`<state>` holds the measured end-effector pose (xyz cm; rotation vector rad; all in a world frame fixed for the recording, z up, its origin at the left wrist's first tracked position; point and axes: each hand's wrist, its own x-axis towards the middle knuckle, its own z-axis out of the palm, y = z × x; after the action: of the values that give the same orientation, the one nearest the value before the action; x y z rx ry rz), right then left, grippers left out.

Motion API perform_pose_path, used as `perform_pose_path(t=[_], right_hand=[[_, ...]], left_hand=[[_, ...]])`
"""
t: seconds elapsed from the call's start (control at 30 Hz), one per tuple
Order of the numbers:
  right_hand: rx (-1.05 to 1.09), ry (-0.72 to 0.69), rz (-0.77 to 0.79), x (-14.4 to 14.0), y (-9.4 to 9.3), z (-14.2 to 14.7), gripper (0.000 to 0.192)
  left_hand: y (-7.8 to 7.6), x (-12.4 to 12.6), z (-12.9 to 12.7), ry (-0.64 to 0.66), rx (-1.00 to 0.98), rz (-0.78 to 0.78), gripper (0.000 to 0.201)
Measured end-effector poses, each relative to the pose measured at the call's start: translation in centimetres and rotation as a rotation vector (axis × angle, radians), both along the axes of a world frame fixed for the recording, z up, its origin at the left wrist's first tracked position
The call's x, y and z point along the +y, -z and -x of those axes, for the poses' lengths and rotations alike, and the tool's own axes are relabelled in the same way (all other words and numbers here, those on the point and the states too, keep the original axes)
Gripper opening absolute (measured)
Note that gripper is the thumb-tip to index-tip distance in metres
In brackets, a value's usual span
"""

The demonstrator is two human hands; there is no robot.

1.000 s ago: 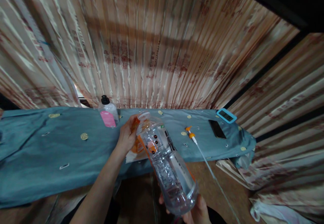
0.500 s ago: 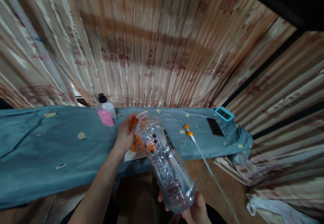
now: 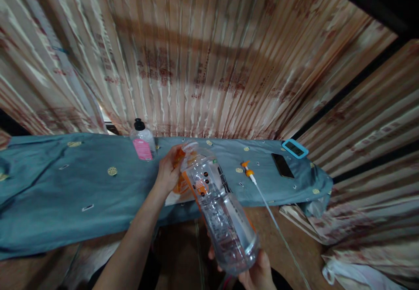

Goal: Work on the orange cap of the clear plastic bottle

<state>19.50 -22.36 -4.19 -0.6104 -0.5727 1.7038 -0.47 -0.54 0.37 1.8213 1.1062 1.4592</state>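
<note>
Two hands share one clear plastic bottle (image 3: 219, 211) in the head view, held tilted with its base toward the camera and its neck pointing away over the table edge. The right hand (image 3: 257, 272) cups the base from underneath, fingers curled against the clear wall. The left hand (image 3: 170, 172) is wrapped around the neck end, fingers closed on the orange part of the label near the mouth. Under the neck a white sheet of paper (image 3: 175, 198) lies on the blue cloth (image 3: 65, 194) that covers the table. A small bottle with a pink label and black cap (image 3: 142, 140) stands upright just left of the left hand, near the striped curtain (image 3: 209, 54). To the right, well apart from the bottle, lie an orange pump head with its long white tube (image 3: 250, 176), a dark phone (image 3: 282, 165) and a blue-framed device (image 3: 294, 148).
</note>
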Motion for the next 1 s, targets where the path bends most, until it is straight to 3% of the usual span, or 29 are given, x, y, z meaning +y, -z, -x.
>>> perform_pose_path(t=[0.3,1.0], right_hand=[[-0.024,0.122,0.136,0.4,-4.1,1.3,0.069],[-0.025,0.088,0.211,0.5,-5.0,1.4,0.066]], left_hand=[[0.3,0.1,0.1,0.036,-0.042,-0.020,0.037],[-0.2,0.0,0.1,0.013,-0.018,-0.013,0.038]])
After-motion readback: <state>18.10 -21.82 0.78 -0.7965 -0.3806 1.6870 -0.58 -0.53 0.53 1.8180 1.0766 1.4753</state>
